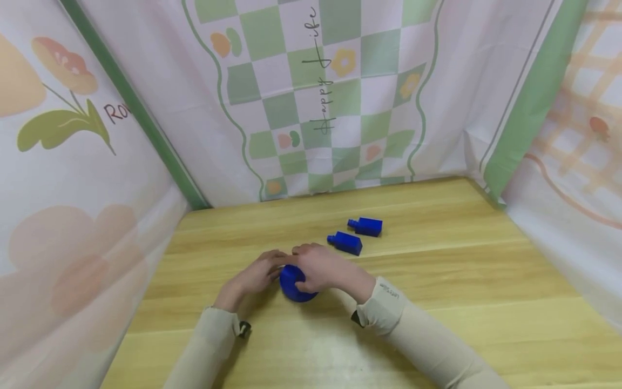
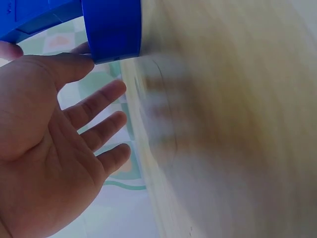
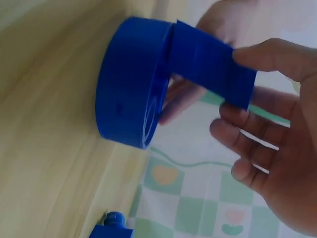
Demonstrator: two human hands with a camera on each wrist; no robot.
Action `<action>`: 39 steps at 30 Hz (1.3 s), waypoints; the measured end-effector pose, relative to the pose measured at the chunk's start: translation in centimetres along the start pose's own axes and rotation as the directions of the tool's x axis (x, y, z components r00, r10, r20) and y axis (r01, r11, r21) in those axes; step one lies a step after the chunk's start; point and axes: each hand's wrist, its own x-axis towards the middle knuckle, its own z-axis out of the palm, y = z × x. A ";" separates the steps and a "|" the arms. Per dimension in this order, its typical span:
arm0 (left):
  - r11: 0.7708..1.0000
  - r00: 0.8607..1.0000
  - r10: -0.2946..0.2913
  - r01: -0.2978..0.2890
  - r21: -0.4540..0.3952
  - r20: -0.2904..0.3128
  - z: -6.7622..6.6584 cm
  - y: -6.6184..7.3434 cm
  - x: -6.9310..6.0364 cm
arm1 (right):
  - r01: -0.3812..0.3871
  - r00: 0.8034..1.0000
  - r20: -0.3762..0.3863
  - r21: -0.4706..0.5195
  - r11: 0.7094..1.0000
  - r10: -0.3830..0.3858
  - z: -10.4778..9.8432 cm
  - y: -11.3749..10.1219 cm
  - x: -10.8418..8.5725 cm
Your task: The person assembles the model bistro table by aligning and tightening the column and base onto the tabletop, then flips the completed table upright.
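A round, thick-rimmed blue base (image 3: 131, 84) rests on the wooden table in front of the person. A rectangular blue block (image 3: 210, 64) stands out from its face. The right hand (image 1: 320, 267) pinches the block's outer end between thumb and fingers. From the other side, the left hand (image 1: 257, 275) holds the base's rim with thumb and index finger; its other three fingers (image 2: 101, 101) are spread loosely. In the head view the right hand hides most of the block.
Two blue rectangular blocks with narrow ribbed necks, a nearer one (image 1: 347, 244) and a farther one (image 1: 369, 227), lie on the wooden table (image 1: 437, 259) beyond the right hand. Patterned cloth (image 1: 311, 108) hangs behind the table and along both sides.
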 end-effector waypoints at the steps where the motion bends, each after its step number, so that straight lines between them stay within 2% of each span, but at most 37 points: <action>1: 1.000 1.000 -0.001 0.001 0.001 0.001 0.0 0.0 0.0 | 0.001 1.000 -0.002 0.011 1.000 -0.001 0.0 0.2 0.0; 5: 0.999 0.999 -0.031 0.031 0.013 0.011 0.0 0.0 0.1 | -0.027 0.999 -0.046 0.004 1.000 0.027 0.0 0.6 0.0; 8: 1.000 1.000 -0.021 0.021 0.024 0.003 0.0 -0.2 0.3 | -0.054 0.996 -0.066 -0.014 0.998 0.053 0.0 0.6 -0.1; 14: 0.998 0.997 0.057 -0.056 0.029 -0.056 0.2 -0.8 0.4 | -0.002 0.995 -0.104 0.018 1.000 0.004 0.2 0.8 -0.2; 19: 0.996 0.994 0.076 -0.072 0.054 -0.074 0.4 -0.9 0.3 | 0.041 0.989 -0.141 -0.063 0.997 -0.050 0.3 0.8 -0.3; 21: 0.996 0.995 0.063 -0.058 0.064 -0.075 0.4 -0.9 0.2 | 0.051 0.988 -0.140 -0.089 0.995 -0.064 0.2 0.8 -0.4; 25: 0.998 0.998 -0.003 0.007 0.059 -0.056 0.5 -0.8 0.2 | 0.082 0.991 -0.100 -0.106 0.991 -0.093 -0.1 0.8 -0.5; 28: 0.997 0.998 -0.050 0.052 0.056 -0.036 0.4 -0.7 0.1 | 0.072 0.995 -0.069 -0.088 0.994 -0.078 -0.2 0.7 -0.5; 34: 0.995 0.997 -0.072 0.075 0.074 -0.038 0.4 -0.7 0.2 | -0.014 0.998 -0.057 -0.047 0.999 0.011 -0.2 0.4 -0.1; 39: 0.993 0.995 -0.091 0.094 0.074 -0.049 0.4 -0.7 0.0 | 0.005 0.998 -0.062 -0.066 0.998 -0.009 -0.2 0.5 -0.2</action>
